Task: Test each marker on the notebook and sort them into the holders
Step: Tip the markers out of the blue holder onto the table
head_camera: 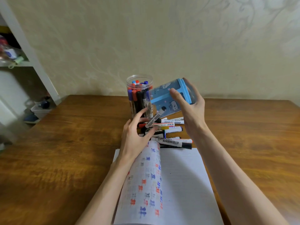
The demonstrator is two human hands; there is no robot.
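Note:
My right hand (189, 103) grips a blue cat-print holder (164, 98), tipped on its side above the table with its mouth facing left and down. A white marker with a black cap (155, 119) slides out of it onto a pile of several whiteboard markers (168, 132). My left hand (136, 135) rests with spread fingers against the left of that pile. A clear round holder (139, 95) full of upright markers stands just behind. An open notebook (178, 184) lies in front, its left page curled up and covered in red, blue and black test marks.
The brown wooden table (56, 151) reaches to a pale patterned wall. At the far left stands a white shelf unit (24, 46) with small items on it, and a bin on the floor beside it.

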